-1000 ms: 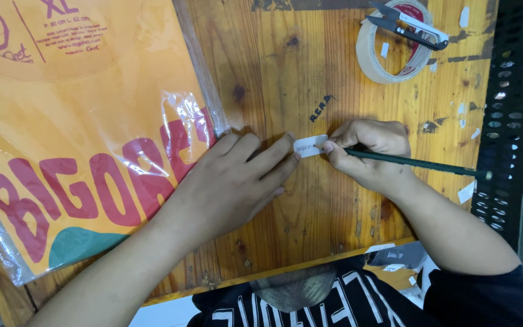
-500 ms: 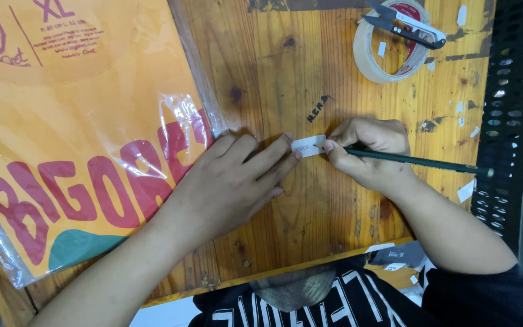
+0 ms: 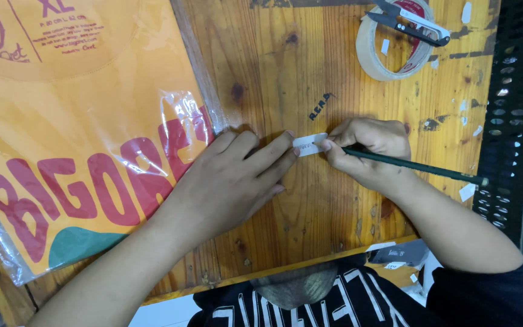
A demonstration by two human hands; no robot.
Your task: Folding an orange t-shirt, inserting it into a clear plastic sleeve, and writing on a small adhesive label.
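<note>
I see the wooden table (image 3: 310, 242), then the bagged orange shirt (image 3: 74, 139) at its left. My left hand (image 3: 228, 181) lies flat, fingers spread, pinning the small white label (image 3: 310, 144) mid-table. My right hand (image 3: 367, 148) pinches a dark pencil (image 3: 419, 166), tip on the label.

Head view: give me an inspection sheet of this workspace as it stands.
Surface: wooden table, knotty, flecked with paper scraps.
Job's things: small white label flat on the wood; dark green pencil.
Clutter: bagged orange shirt at left; tape roll with snips across it, top.
Grips: left hand flat, fingertips pinning the label; right hand shut on the pencil, tip at the label.
Cables: nothing seen.
Surroundings: black mesh panel along the right edge.
</note>
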